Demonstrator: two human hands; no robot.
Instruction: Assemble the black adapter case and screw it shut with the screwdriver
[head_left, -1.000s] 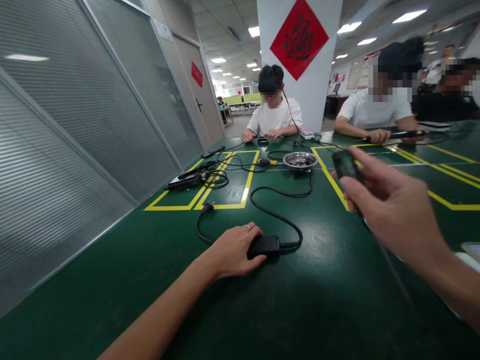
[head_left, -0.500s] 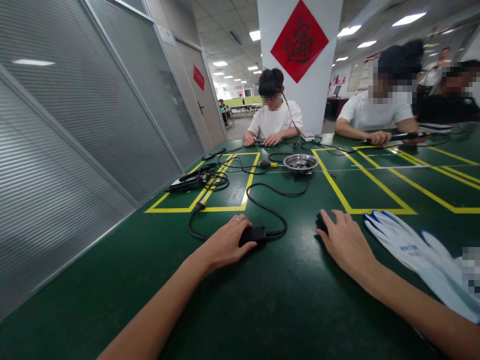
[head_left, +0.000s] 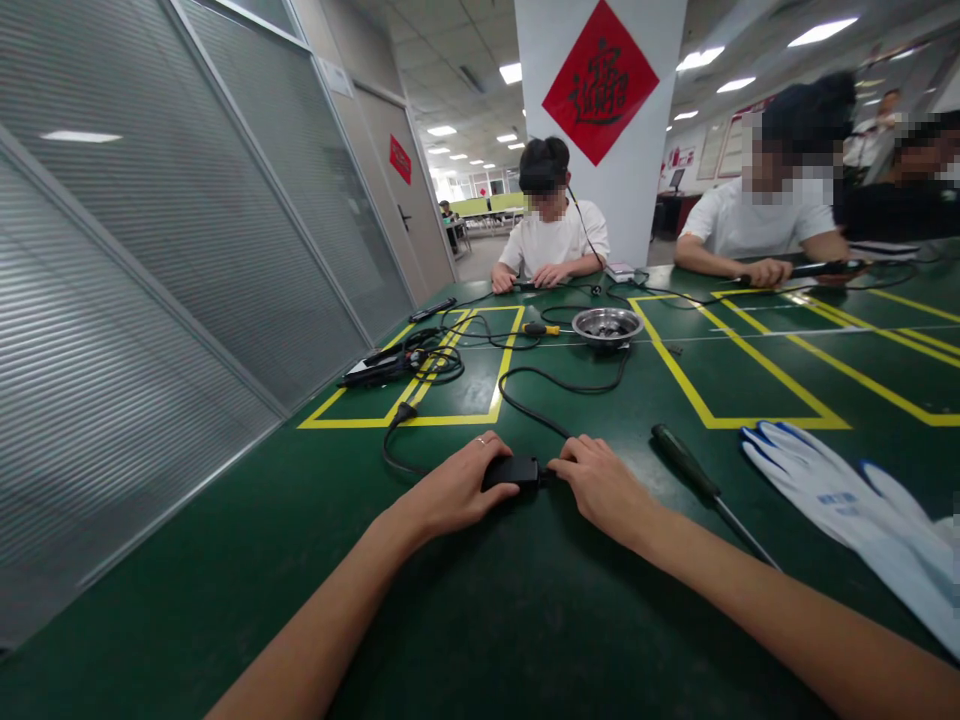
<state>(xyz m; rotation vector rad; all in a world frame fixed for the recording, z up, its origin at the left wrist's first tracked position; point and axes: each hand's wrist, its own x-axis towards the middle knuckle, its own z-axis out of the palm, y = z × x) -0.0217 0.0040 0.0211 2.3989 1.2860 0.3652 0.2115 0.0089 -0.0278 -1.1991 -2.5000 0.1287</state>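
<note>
A black power adapter [head_left: 517, 472] rests on the green table [head_left: 480, 620], and my left hand [head_left: 459, 488] is closed around its left end. At its right end my right hand [head_left: 604, 490] pinches the black cable [head_left: 529, 408] close to where it enters the adapter. From there the cable curves away toward a steel bowl. Another cord runs left from the adapter to a black plug [head_left: 406, 411]. To the right of my right hand lies a screwdriver [head_left: 686, 462] with a dark green handle, touched by neither hand.
White work gloves [head_left: 832, 490] lie at the right. Farther back are the steel bowl [head_left: 607, 325] with small dark parts, a yellow-and-black screwdriver [head_left: 541, 329] and a tangle of black cables [head_left: 439, 365]. Two people [head_left: 551, 235] sit across the table, their hands on it.
My right hand has left the dark green screwdriver, which now lies on the table, and moved left to the cable at the adapter. My left hand stays on the adapter.
</note>
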